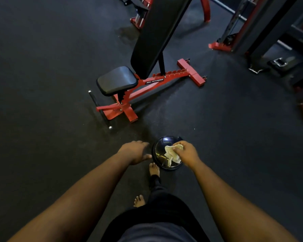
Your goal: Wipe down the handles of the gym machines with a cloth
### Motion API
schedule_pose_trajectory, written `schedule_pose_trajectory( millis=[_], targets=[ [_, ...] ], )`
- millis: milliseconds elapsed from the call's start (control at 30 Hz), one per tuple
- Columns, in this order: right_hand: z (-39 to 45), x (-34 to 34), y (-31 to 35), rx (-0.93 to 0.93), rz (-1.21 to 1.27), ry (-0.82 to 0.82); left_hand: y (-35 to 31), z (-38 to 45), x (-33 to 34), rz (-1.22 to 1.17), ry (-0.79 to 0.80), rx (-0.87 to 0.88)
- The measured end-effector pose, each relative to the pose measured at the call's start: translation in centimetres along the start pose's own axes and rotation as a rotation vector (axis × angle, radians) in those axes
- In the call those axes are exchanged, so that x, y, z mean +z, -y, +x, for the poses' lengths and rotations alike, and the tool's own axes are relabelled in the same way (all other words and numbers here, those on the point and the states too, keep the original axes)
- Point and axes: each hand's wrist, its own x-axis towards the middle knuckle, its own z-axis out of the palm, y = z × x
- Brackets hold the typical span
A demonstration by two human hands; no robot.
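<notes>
Dark rubber flooring [42,84] is spreading out all around me as I'm working. My right hand [186,153] is pinching the cloth [171,153], bunching it against a glossy dark dome [160,152] by my bare feet; my left hand [136,151] is steadying the rim, fingers straight. Soft, light and floppy, I reckon, so I'm keeping it wadded in my fingertips. Beyond, the red bench [147,84] is waiting.

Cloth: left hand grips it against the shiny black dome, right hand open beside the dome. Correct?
Hands are swapped. The head view shows the right hand gripping the cloth against the dome; the left hand is open beside it.
</notes>
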Motion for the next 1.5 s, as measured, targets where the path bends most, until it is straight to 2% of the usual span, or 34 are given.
schedule_pose_trajectory(
  millis=[300, 533, 833, 967, 1200, 1367, 1500],
  targets=[
    [2.8, 2.2, -3.8, 0.19, -0.066, -0.001, 1.6, 6.1, 0.9, 0.036, 0.183, 0.007],
    [5.2, 2.9, -5.7, 0.292, -0.088, -0.026, 1.8, 9.4, 1.4, 0.044, 0.245, 0.04],
    [10.2, 3.0, -7.4, 0.318, -0.083, -0.11, 1.3, 12.5, 2.1, 0.005, 0.266, 0.069],
    [12.6, 4.7, -9.5, 0.34, -0.084, -0.145, 1.4, 14.4, 4.4, -0.022, 0.28, 0.069],
    [20.2, 10.5, -18.2, 0.381, -0.145, -0.183, 1.9, 22.9, 12.2, -0.028, 0.315, 0.036],
    [23.0, 13.2, -22.4, 0.359, -0.141, -0.072, 2.3, 26.9, 16.2, -0.049, 0.308, 0.022],
    [20.8, 12.9, -23.1, 0.345, -0.079, -0.037, 2.2, 26.2, 15.8, -0.049, 0.298, -0.002]
  ],
)
